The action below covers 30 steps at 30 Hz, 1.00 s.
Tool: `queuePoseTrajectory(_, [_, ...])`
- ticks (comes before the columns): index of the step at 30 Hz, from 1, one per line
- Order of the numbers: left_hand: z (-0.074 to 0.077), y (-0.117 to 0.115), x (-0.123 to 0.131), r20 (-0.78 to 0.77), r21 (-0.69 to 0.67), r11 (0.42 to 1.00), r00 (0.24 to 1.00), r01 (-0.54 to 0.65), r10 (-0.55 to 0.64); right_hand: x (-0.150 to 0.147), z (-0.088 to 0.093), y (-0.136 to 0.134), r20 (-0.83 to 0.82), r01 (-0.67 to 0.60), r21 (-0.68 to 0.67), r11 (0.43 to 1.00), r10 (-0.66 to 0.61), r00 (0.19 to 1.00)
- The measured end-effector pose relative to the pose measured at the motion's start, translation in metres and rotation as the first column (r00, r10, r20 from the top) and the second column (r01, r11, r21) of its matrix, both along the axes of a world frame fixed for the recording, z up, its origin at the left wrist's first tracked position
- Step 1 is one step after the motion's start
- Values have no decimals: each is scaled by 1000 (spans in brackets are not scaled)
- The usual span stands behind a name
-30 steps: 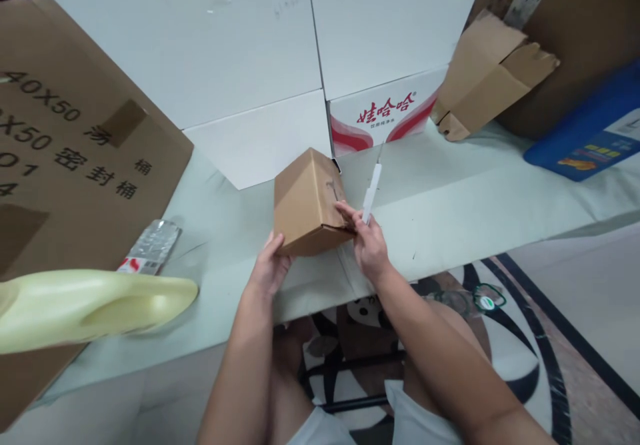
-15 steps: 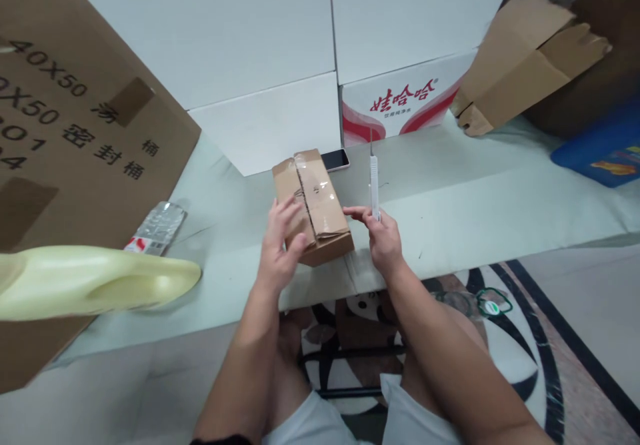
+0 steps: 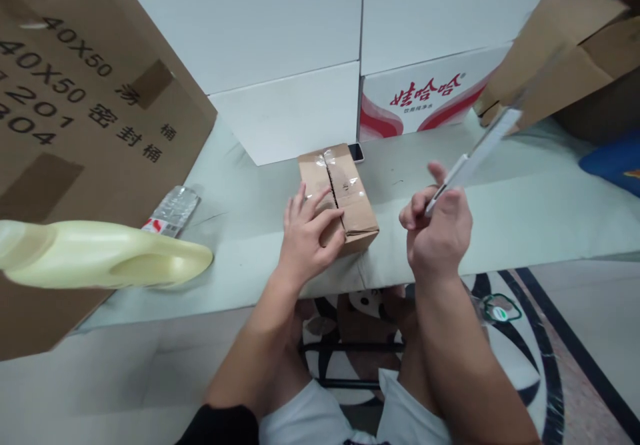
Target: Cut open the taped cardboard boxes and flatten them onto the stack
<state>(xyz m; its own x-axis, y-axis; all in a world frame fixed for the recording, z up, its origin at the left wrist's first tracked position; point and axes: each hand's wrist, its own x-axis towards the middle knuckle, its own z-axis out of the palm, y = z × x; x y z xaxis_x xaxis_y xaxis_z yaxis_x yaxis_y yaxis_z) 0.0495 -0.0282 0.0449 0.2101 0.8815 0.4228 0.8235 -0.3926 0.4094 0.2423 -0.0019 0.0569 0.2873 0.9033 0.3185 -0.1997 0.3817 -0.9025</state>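
Note:
A small brown cardboard box (image 3: 357, 198) lies on the pale green covered table, its top seam parted and clear tape along it. My left hand (image 3: 311, 235) rests on the left half of the box top, fingers spread. To the right of the box, my right hand (image 3: 440, 228) is raised and wrapped round a white utility knife (image 3: 475, 148). The knife's thin blade points up and to the right, blurred, away from the box. Behind the box, a dark phone (image 3: 357, 152) is partly hidden.
A pale yellow bottle (image 3: 115, 255) lies at the left by a clear plastic packet (image 3: 175, 210) and a large carton (image 3: 65, 132). White boxes (image 3: 285, 112) line the back. An open brown carton (image 3: 555, 65) and a blue container (image 3: 613, 165) are at the right.
My right hand has moved up and right, away from the box, tilting the knife rightward. My left hand has settled flatter across the box top. The whole view has shifted a little.

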Motion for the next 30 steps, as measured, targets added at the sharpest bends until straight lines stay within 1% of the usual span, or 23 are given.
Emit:
queuePoseTrajectory(3, [13, -7, 6, -46, -96, 992, 995, 79, -84, 5, 2, 0, 33, -1, 4, 1000, 1, 999])
queuePoseTrajectory(6, [29, -25, 15, -87, -191, 975, 988, 112, -130, 16, 1, 1, 69, 14, 5, 1000, -15, 998])
queuePoseTrajectory(7, [35, -32, 18, -100, -214, 968, 982, 134, -158, 21, 1, 1, 75, 30, 14, 999, -31, 997])
queuePoseTrajectory(8, [41, -38, 20, -100, -235, 955, 973, 180, -208, 26, 1, 1, 80, 52, 26, 998, -54, 995])
queuePoseTrajectory(10, [49, -44, 21, -33, -224, 936, 958, 270, -284, 35, 2, 0, 87, 111, 62, 992, -116, 989])
queuePoseTrajectory(11, [50, -43, 19, 27, -178, 944, 960, 278, -277, 39, 3, -1, 92, 140, 79, 987, -147, 985])
queuePoseTrajectory(12, [48, -40, 15, 95, -108, 965, 969, 239, -230, 43, 5, -3, 100, 162, 93, 982, -171, 980])
queuePoseTrajectory(13, [43, -33, 10, 168, -32, 988, 975, 153, -145, 46, 6, -4, 111, 172, 101, 980, -183, 977])
queuePoseTrajectory(14, [36, -24, 5, 222, 37, 999, 974, 32, -39, 47, 8, -6, 120, 174, 104, 979, -186, 975])
queuePoseTrajectory(15, [26, -13, -1, 251, 77, 996, 968, -45, 25, 47, 10, -8, 125, 167, 103, 981, -179, 976])
queuePoseTrajectory(16, [14, -2, -6, 250, 51, 997, 967, -61, 47, 47, 11, -10, 126, 153, 98, 983, -165, 978])
queuePoseTrajectory(18, [-10, 16, -13, 250, -34, 999, 968, 1, 8, 45, 14, -13, 116, 121, 82, 989, -130, 985])
queuePoseTrajectory(20, [-29, 25, -13, 283, -66, 997, 959, 47, -27, 42, 17, -17, 77, 118, 72, 990, -123, 989])
queuePoseTrajectory(21, [-35, 25, -11, 294, -63, 995, 955, 71, -50, 41, 19, -18, 55, 125, 70, 990, -129, 990])
queuePoseTrajectory(23, [-40, 21, -3, 301, -45, 993, 949, 112, -94, 41, 22, -21, 15, 138, 74, 988, -139, 990])
queuePoseTrajectory(25, [-39, 14, 4, 296, -33, 989, 946, 146, -130, 42, 26, -26, 16, 98, 64, 993, -99, 995])
queuePoseTrajectory(26, [-38, 10, 6, 293, -33, 988, 946, 154, -138, 42, 28, -28, 38, 50, 46, 998, -52, 998])
queuePoseTrajectory(28, [-34, 6, 7, 284, -33, 987, 948, 159, -143, 41, 30, -33, 116, -81, -30, 996, 84, 990])
queuePoseTrajectory(30, [-32, 5, 5, 276, -35, 985, 949, 171, -155, 37, 30, -37, 204, -206, -132, 970, 230, 951])
